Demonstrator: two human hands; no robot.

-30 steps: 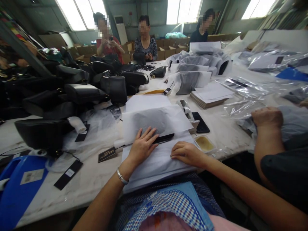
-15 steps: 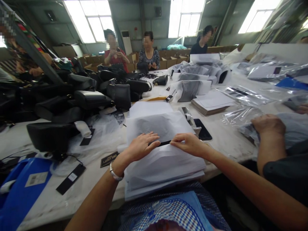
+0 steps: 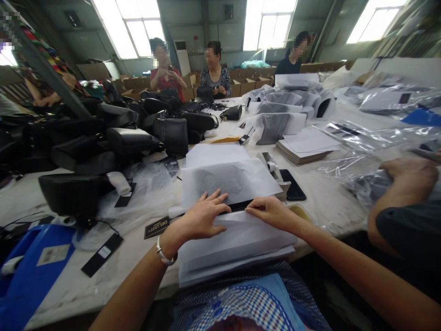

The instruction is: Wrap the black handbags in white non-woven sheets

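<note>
Tissue paper (image 3: 237, 239): white. Handbags (image 3: 131, 138): black. Phone (image 3: 292, 184): black. Bag at left (image 3: 31, 271): blue. Apron (image 3: 241, 299): blue-white check. Counter (image 3: 330, 202): white.

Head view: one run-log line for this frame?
left hand: flat on tissue paper | right hand: pressing paper fold | black item: partly wrapped | phone: beside

black bags (image 3: 113, 138), phone (image 3: 293, 184), blue bag (image 3: 27, 271)

Silver bracelet (image 3: 164, 256), blue checked apron (image 3: 248, 299)
</note>
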